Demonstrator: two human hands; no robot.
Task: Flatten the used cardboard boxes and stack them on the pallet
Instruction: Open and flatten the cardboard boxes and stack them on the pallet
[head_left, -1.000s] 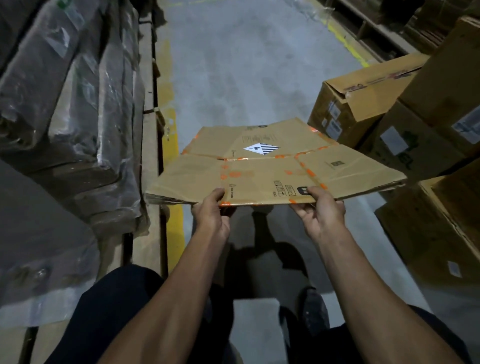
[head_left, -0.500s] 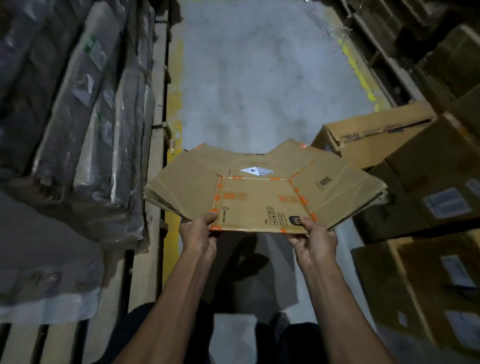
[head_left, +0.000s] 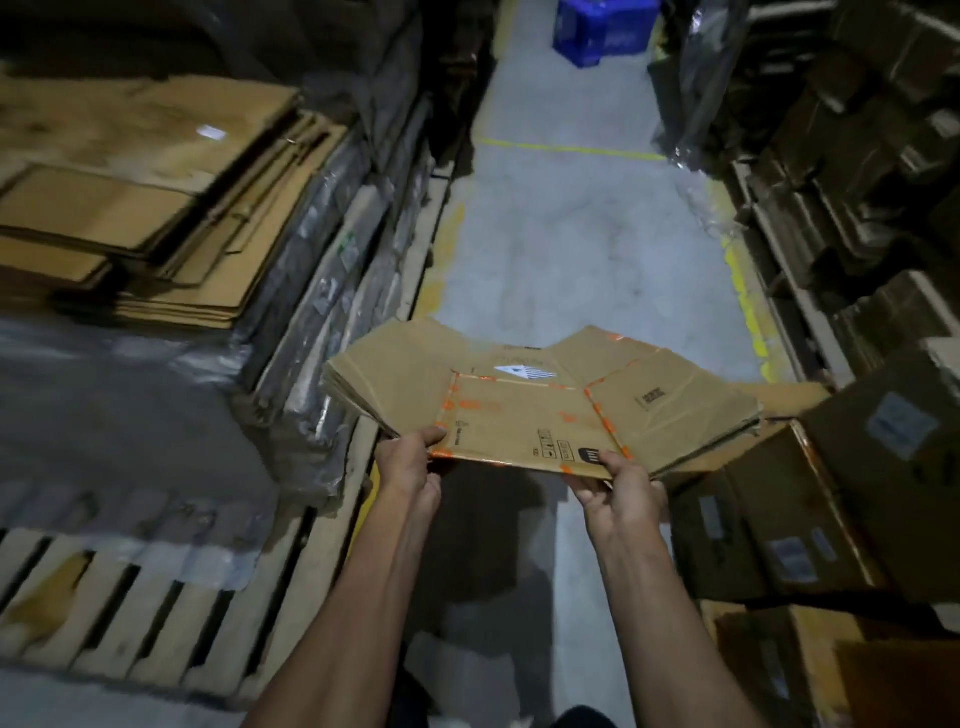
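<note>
Right, head cam: both hands, left (head_left: 410, 462) & right (head_left: 621, 480), pinch near edge of flat box (head_left: 530, 410), held level over aisle at centre, w/ cardboard stack (head_left: 150, 208) on pallet (head_left: 171, 613) at 10 o'clock, boxes (head_left: 831, 509) at 3.

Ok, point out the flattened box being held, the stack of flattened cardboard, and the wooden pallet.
flattened box (head_left: 524, 415), head view, centre panel.
stack of flattened cardboard (head_left: 130, 208), head view, top sheet.
wooden pallet (head_left: 171, 618), head view, bare slat.
</note>
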